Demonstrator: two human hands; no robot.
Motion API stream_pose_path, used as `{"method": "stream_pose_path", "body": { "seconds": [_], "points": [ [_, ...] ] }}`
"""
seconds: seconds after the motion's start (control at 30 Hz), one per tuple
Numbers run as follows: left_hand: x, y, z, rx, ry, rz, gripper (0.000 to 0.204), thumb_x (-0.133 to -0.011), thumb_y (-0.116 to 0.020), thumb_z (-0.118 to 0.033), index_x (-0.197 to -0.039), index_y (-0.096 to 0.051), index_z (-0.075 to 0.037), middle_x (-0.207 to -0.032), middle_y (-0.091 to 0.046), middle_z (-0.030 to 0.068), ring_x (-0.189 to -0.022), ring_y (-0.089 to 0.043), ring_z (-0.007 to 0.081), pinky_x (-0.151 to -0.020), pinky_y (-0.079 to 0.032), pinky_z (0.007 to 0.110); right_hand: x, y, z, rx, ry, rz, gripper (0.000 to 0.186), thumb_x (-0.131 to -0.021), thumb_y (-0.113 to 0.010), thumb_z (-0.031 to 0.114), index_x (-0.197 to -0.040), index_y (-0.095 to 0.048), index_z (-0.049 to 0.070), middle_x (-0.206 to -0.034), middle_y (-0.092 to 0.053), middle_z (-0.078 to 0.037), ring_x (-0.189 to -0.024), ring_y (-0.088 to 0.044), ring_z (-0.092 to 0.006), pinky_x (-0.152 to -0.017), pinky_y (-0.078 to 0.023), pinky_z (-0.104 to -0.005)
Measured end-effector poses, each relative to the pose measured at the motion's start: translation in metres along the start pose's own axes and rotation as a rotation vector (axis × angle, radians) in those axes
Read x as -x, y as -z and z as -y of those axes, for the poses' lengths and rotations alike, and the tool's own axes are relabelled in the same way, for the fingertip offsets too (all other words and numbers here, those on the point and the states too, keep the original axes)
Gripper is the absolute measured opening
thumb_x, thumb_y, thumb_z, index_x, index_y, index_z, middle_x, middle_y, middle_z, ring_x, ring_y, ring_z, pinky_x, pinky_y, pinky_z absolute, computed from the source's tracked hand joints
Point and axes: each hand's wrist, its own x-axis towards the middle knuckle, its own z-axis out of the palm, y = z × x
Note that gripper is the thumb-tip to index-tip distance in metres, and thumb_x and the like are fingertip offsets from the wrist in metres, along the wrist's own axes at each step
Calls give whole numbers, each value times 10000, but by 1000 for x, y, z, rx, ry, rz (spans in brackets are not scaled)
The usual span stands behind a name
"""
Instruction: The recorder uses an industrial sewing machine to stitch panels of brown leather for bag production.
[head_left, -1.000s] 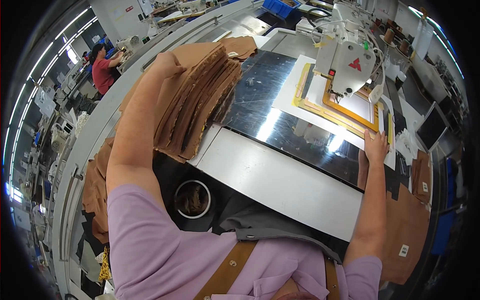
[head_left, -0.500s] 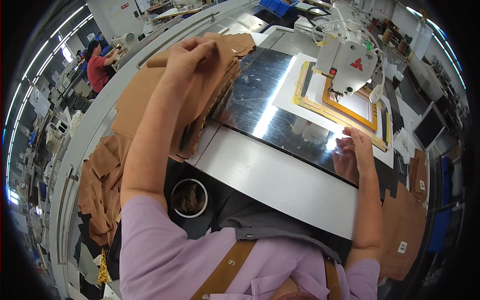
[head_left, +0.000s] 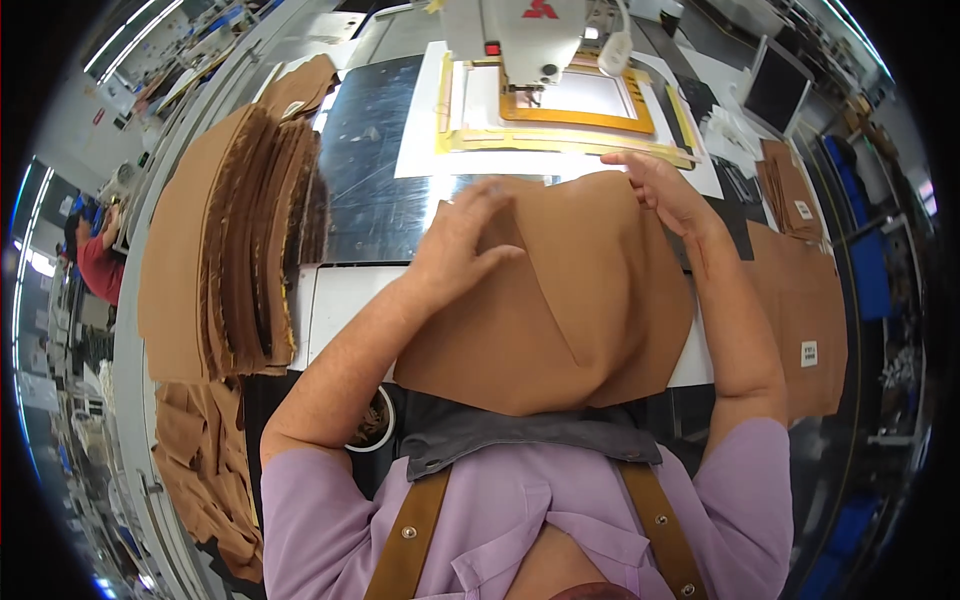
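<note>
A brown fabric piece (head_left: 590, 290) lies draped in front of me, its near edge hanging over the apron at my lap. A fold runs down its middle. My left hand (head_left: 465, 240) rests over its left part, thumb and fingers apart. At its far right corner my right hand (head_left: 665, 195) grips the edge, with one finger stretched out past it. Just beyond the fabric, a yellow-taped template (head_left: 470, 140) and an orange frame (head_left: 575, 119) lie under the head of a white sewing machine (head_left: 540, 50).
A thick stack of brown pieces (head_left: 185, 250) stands at the left, with crumpled brown fabric (head_left: 195, 450) below it. More labelled brown pieces (head_left: 795, 300) hang at the right. A white round container (head_left: 385, 440) holds scraps near my left elbow. A person (head_left: 98, 265) sits far left.
A brown piece has come from the left stack to the space before me. My left hand has moved right and nearer; my right hand has gone from the template to the fabric's edge. The view has turned.
</note>
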Motion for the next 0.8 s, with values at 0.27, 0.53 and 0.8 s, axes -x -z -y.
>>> {"method": "stream_pose_path", "body": {
  "seconds": [0.27,0.53,0.8],
  "points": [
    [-32,-4,10,279,228,369,1191,-682,-871,-579,-1593,-278,-92,-1569,-397,201,-1510,-275,383,-1225,-177,491,57,-16,33,246,260,-157,165,-953,-686,53,-1110,-642,30,-981,-669,24,-900,-628,-26,-810,-495,-203],
    [-79,-3,-9,162,-16,355,781,-782,-841,-401,-1419,-505,-98,-1227,-644,104,-1148,-608,289,-1226,-137,537,97,-11,79,288,525,-186,212,-959,-661,24,-1169,-670,0,-1053,-720,-45,-959,-683,-87,-863,-544,-231],
    [-96,7,18,791,534,58,217,-956,-733,-221,-817,-639,-83,-730,-623,-40,-658,-531,30,-642,-476,210,50,64,8,327,278,-502,203,-975,-654,99,-1152,-704,14,-1052,-740,-57,-896,-694,-104,-816,-552,-259]
  ]
}}
